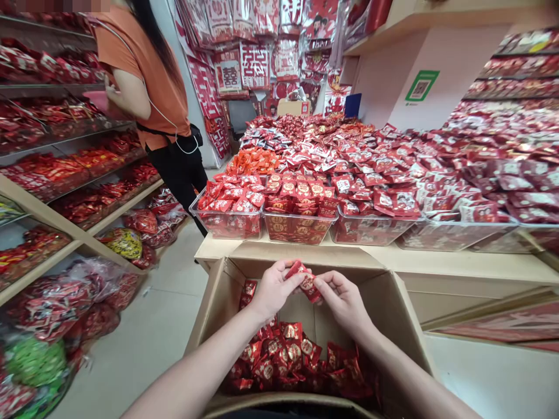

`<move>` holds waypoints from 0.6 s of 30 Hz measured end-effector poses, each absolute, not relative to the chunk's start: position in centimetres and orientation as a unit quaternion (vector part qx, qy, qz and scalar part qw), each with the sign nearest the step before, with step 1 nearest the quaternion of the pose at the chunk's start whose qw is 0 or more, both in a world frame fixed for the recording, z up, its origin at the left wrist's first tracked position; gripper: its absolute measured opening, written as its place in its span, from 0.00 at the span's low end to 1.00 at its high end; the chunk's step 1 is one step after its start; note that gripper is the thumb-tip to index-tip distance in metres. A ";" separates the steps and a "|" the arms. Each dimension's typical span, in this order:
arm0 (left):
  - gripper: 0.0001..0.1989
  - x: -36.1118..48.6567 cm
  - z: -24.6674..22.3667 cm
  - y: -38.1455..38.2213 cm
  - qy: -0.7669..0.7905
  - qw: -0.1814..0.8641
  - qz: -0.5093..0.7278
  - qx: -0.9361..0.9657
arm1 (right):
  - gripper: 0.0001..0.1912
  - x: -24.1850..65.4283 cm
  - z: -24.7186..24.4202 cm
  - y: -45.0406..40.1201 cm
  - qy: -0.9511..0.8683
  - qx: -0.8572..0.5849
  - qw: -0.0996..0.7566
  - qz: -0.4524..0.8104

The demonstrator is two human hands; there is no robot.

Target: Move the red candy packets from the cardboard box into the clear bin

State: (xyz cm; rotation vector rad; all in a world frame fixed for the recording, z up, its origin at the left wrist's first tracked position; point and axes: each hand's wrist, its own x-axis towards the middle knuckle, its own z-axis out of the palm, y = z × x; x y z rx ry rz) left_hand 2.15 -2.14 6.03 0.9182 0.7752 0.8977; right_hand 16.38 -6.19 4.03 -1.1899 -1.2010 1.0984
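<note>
Between my two hands, over an open cardboard box (209,297), is a small red and gold candy packet (308,285). My left hand (276,285) pinches its left end between thumb and fingers. At the packet's right end, my right hand (345,297) grips with thumb and fingertips. Inside the box, loose red candy packets (279,355) of the same look lie heaped toward my side, and a few more sit along the left wall. Part of the heap is hidden by my forearms.
Beyond the box, clear plastic bins (301,227) full of red packets line a wooden counter (463,265). A person in an orange shirt (161,87) stands at left by stocked shelves (52,145). Bagged goods (78,297) lie on the left floor.
</note>
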 end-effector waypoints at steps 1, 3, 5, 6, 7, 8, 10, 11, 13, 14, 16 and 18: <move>0.15 2.2 6.0 -2.1 0.362 0.724 0.406 0.424 | 0.11 16.4 4.0 -6.2 -0.512 -0.503 0.530 0.453; 0.14 2.2 6.1 -2.1 0.364 0.716 0.402 0.440 | 0.11 16.5 3.8 -6.2 -0.525 -0.512 0.526 0.430; 0.14 2.1 6.2 -2.2 0.357 0.709 0.402 0.456 | 0.11 16.6 3.8 -6.0 -0.525 -0.512 0.532 0.423; 0.14 2.1 6.2 -2.2 0.357 0.704 0.404 0.463 | 0.11 16.6 3.8 -5.9 -0.521 -0.505 0.535 0.433; 0.14 2.1 6.3 -2.2 0.359 0.698 0.406 0.468 | 0.11 16.7 3.8 -5.7 -0.518 -0.497 0.535 0.445; 0.15 2.0 6.3 -2.1 0.359 0.695 0.405 0.474 | 0.11 16.7 3.9 -5.6 -0.516 -0.490 0.536 0.455; 0.19 2.0 6.3 -2.0 0.363 0.690 0.397 0.485 | 0.10 16.7 4.1 -5.4 -0.506 -0.486 0.546 0.457; 0.19 2.0 6.3 -2.0 0.367 0.684 0.399 0.487 | 0.11 16.6 4.3 -5.3 -0.494 -0.488 0.556 0.457; 0.18 2.2 6.3 -2.0 0.384 0.669 0.421 0.477 | 0.14 16.5 4.5 -5.3 -0.458 -0.487 0.573 0.474; 0.16 2.2 6.3 -2.0 0.394 0.661 0.437 0.466 | 0.14 16.5 4.7 -5.3 -0.441 -0.483 0.573 0.494; 0.14 2.4 6.4 -2.1 0.404 0.654 0.455 0.449 | 0.14 16.5 4.9 -5.3 -0.420 -0.478 0.563 0.528; 0.13 2.5 6.4 -2.2 0.405 0.665 0.445 0.443 | 0.13 16.7 4.9 -5.2 -0.409 -0.480 0.562 0.534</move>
